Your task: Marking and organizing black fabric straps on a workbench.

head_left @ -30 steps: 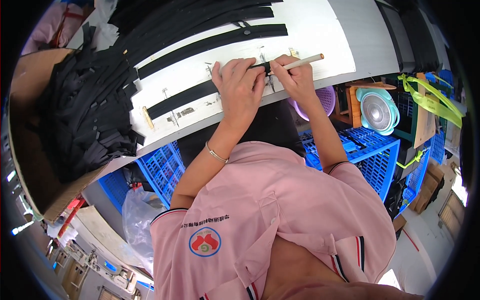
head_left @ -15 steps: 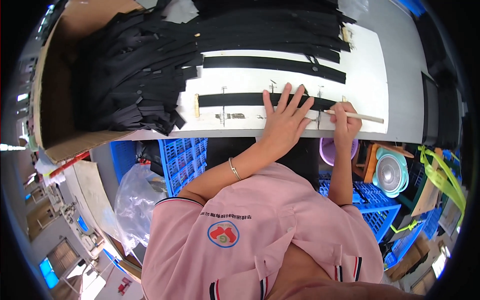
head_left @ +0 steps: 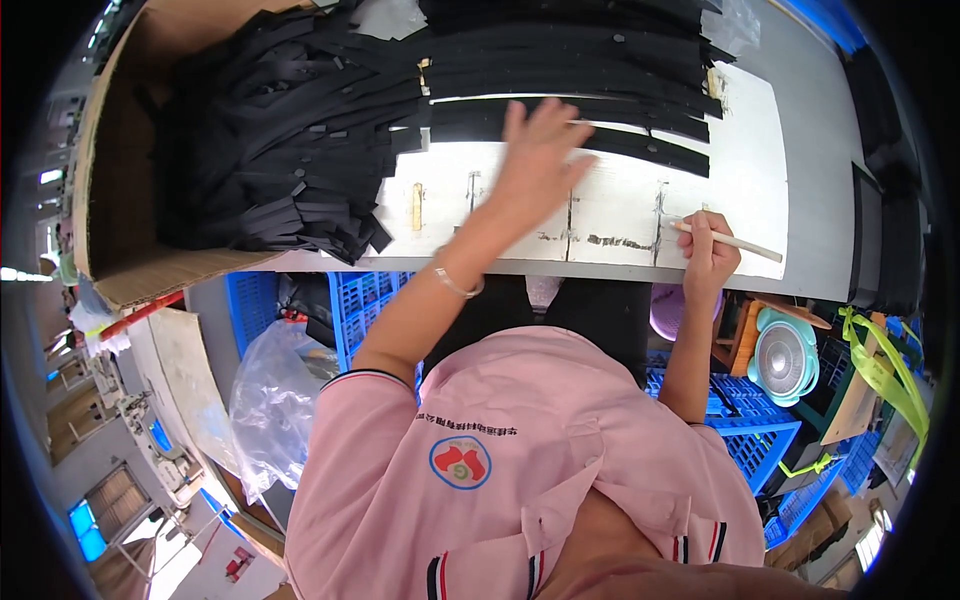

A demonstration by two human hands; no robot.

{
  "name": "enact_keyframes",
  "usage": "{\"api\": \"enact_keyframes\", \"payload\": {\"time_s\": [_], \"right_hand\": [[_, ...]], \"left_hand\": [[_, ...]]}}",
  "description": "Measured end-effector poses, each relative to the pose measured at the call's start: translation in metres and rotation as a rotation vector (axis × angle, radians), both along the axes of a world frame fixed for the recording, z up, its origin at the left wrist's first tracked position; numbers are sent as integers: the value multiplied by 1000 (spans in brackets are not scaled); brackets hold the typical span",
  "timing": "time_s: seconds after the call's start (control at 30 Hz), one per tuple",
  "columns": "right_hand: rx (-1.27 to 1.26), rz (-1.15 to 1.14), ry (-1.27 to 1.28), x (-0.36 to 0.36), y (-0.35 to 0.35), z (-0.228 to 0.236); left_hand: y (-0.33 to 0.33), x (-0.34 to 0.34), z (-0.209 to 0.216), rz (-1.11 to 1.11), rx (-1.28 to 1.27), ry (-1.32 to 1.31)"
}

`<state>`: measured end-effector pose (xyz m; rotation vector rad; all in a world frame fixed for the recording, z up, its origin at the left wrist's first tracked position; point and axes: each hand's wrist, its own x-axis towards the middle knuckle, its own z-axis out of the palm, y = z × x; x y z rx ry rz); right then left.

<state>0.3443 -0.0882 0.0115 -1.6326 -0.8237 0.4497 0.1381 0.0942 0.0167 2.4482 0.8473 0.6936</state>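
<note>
My left hand (head_left: 545,160) lies with its fingers spread over a black fabric strip (head_left: 640,150), the nearest of several long strips laid side by side. Nothing shows gripped in it. Near the right end of the white board (head_left: 520,225), my right hand (head_left: 710,250) pinches a pale pencil (head_left: 745,244), its tip pointing left just above the board. Dark upright lines and smudges mark the board, and a short yellowish strip of tape (head_left: 417,207) sticks to its left part. Beyond my left hand, stacked black strips (head_left: 560,60) cover the far side.
An open cardboard box (head_left: 120,180) lies on its side at the left, with a heap of black strips (head_left: 270,150) spilling from it. Below the grey table edge are blue plastic crates (head_left: 365,305), a purple basket (head_left: 675,310) and a small turquoise fan (head_left: 785,355).
The strip under my left hand has slid away from me toward the other strips, baring the marked board. My right hand has shifted slightly right and nearer, still with the pencil.
</note>
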Motion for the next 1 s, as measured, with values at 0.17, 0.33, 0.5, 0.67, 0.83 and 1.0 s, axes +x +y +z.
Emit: {"api": "enact_keyframes", "payload": {"time_s": [0.17, 0.33, 0.5, 0.67, 0.83, 1.0], "right_hand": [[-23, 7, 17, 0, 0, 1], [-15, 46, 16, -5, 5, 3], [-25, 36, -1, -5, 4, 2], [-79, 18, -44, -8, 6, 6], [-79, 41, -80, -9, 8, 5], [3, 228, -627, -25, 35, 28]], "left_hand": [[74, -108, 24, 352, 393, 217], [113, -183, 21, 704, 465, 434], [64, -188, 26, 588, 461, 513], [18, -188, 18, 572, 488, 459], [-1, -190, 8, 515, 310, 171], [2, -195, 6, 490, 251, 94]]}}
